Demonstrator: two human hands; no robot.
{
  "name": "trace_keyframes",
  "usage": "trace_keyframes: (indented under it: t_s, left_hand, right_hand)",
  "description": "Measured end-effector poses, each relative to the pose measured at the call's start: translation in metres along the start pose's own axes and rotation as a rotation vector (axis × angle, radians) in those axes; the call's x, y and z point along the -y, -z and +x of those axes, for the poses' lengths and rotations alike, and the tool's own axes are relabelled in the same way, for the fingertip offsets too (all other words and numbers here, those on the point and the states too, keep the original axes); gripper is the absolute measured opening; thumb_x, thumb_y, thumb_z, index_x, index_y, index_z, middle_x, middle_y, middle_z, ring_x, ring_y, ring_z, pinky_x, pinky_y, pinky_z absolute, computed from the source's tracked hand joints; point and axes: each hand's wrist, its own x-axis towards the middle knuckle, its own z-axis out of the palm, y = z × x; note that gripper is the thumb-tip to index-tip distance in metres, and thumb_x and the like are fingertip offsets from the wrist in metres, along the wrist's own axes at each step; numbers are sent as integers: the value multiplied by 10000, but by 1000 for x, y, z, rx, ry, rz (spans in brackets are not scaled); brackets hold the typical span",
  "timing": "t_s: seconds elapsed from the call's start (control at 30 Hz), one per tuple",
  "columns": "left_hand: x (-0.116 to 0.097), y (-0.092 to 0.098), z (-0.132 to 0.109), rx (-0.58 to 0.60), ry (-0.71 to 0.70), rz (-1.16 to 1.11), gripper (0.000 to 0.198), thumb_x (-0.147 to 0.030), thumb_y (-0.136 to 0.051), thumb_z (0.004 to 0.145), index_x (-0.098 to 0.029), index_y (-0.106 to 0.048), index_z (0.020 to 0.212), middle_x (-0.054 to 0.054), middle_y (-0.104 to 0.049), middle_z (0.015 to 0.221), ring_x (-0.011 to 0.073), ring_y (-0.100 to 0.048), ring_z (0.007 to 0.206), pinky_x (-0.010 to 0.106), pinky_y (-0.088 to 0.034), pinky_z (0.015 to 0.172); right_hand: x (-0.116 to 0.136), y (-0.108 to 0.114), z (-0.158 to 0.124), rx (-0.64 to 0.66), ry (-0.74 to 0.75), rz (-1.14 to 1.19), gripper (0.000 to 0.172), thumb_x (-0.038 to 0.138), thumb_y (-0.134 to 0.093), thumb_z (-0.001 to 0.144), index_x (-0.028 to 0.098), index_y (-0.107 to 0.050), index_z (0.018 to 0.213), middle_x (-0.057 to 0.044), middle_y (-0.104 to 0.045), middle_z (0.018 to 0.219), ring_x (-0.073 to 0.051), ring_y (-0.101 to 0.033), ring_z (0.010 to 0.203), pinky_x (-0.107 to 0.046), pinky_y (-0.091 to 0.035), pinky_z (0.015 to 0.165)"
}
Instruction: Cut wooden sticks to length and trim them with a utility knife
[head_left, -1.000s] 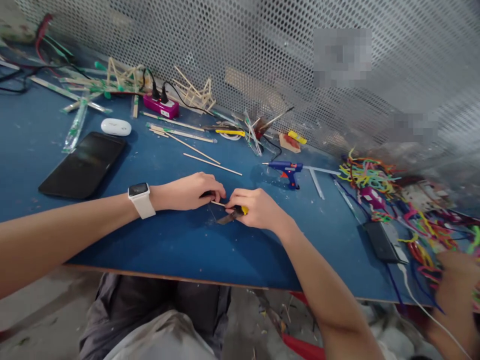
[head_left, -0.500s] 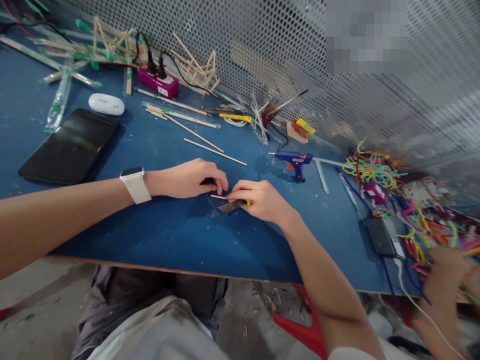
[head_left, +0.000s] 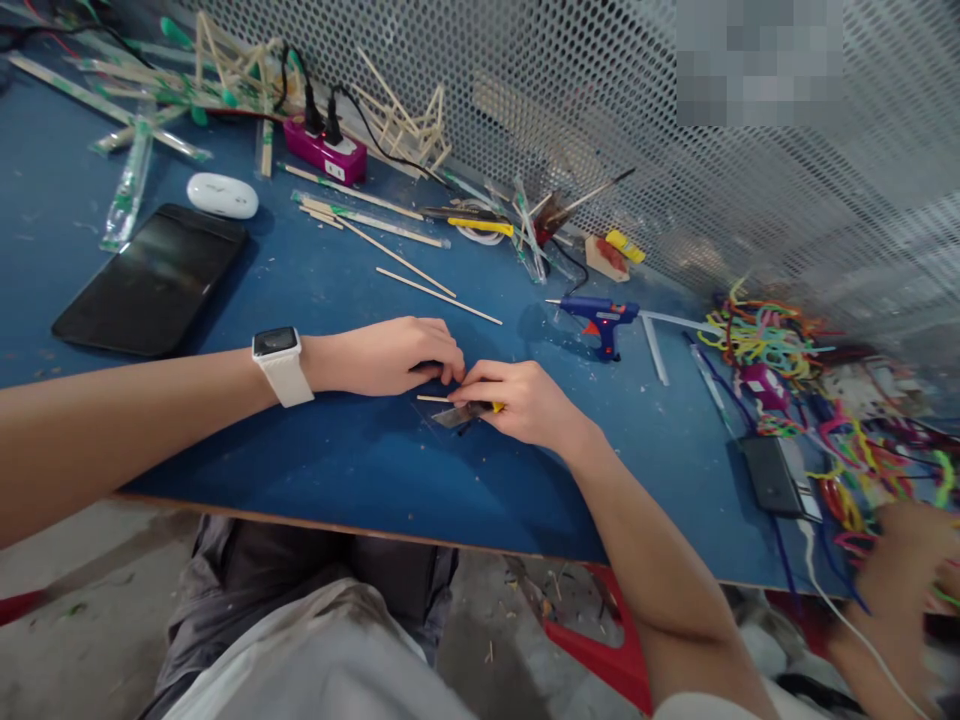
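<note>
item: thin wooden stick (head_left: 433, 399), lying flat on the blue table (head_left: 360, 480). our left hand (head_left: 397, 355) pressed down on it with closed fingertips (head_left: 450, 372), pinning one end so it would not roll or skid; the free end stuck out toward us from under that pinch.

item: utility knife (head_left: 466, 412), yellow-handled, blade extended. our right hand (head_left: 525, 400) was closed around its handle, thumb and forefinger choked up close to the blade, we judged for control. the blade lay across the stick just beside the left fingertips, low and nearly flat to the table. whether the edge had bitten into the wood we could not tell.

item: white watch (head_left: 281, 362) on the left wrist, well back from the pinch.

item: two loose sticks (head_left: 439, 290), beyond the hands, apart from the held one.

item: blue glue gun (head_left: 604, 318), standing on its rest to the right of the knife hand, past the knuckles and within reach.

item: dark tablet (head_left: 150, 285) and white case (head_left: 223, 196), far out to the left of the left forearm.

item: pink power strip (head_left: 334, 158) with plugs, at the mesh wall, well beyond the grip.

item: coloured pipe cleaners (head_left: 780, 345), far right, where another person's hand (head_left: 904, 565) showed, blurred.
</note>
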Motion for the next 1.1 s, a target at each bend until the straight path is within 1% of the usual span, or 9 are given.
trace_keyframes:
  t_s: [0.17,0.37,0.53,0.8,0.83,0.9,1.0,1.03,1.1]
  left_hand:
    - [-1,7,1,56,47,-50,272,-103,-592,1089,-230,-833,1104,57,-850,1111,223,-743,1164,314,-554,1019]
    - [1,24,0,203,129,-171,263,-215,-676,1077,-280,-860,1253,36,-831,1245,183,-761,1185,262,-540,1049]
    - [-1,24,1,203,204,-149,225,-269,-781,1027,-292,-867,1234,23,-842,1251,202,-764,1213,282,-523,1076]
    - [-1,19,1,156,148,-120,218,-225,-765,1017,-290,-877,1193,29,-856,1186,214,-774,1196,288,-553,1040]
    - [-2,19,1,154,139,-113,210,-225,-766,1019,-288,-878,1186,29,-857,1179,217,-778,1195,297,-563,1068]
    - [-3,19,1,147,112,-102,187,-213,-765,1026,-283,-873,1162,20,-858,1161,214,-789,1182,357,-542,1240]
    - [-6,20,2,145,80,-116,181,-166,-760,1027,-282,-862,1121,-10,-863,1129,203,-805,1173,524,-313,1509]
    - [-6,20,2,147,79,-123,182,-159,-761,1025,-282,-860,1116,-13,-864,1125,201,-808,1172,555,-260,1534]
    - [-6,21,2,149,83,-126,165,-175,-770,1028,-279,-858,1122,-6,-865,1125,205,-808,1171,552,-292,1523]
  right_hand:
    - [0,0,0,3,-6,-25,319,82,-682,1090,261,-933,1170,-33,-912,1162,-178,-868,946,-284,-625,780]
    - [3,-3,1,-35,57,-78,283,116,-689,1134,256,-928,1189,-17,-920,1134,-170,-862,908,-299,-596,739]
    - [4,-3,3,-95,104,-71,264,124,-679,1157,223,-923,1181,-25,-925,1112,-167,-867,919,-294,-601,750]
    - [1,-4,2,-73,75,-69,284,181,-653,1179,257,-926,1195,-23,-932,1112,-175,-882,955,-294,-645,793]
    - [1,-4,1,-70,76,-72,286,192,-650,1183,265,-926,1204,-24,-933,1116,-177,-883,962,-296,-652,806]
    - [1,-5,1,-75,90,-80,286,211,-644,1193,272,-924,1202,-23,-935,1115,-175,-884,965,-295,-658,823]
    - [2,-4,3,-103,112,-80,280,213,-645,1198,251,-921,1163,-24,-934,1097,-168,-884,946,-282,-645,802]
    - [2,-4,3,-108,117,-78,277,204,-648,1194,241,-920,1153,-27,-933,1090,-168,-882,939,-280,-637,789]
    - [3,-4,4,-103,118,-71,278,187,-650,1187,233,-921,1150,-35,-927,1083,-168,-874,924,-282,-622,770]
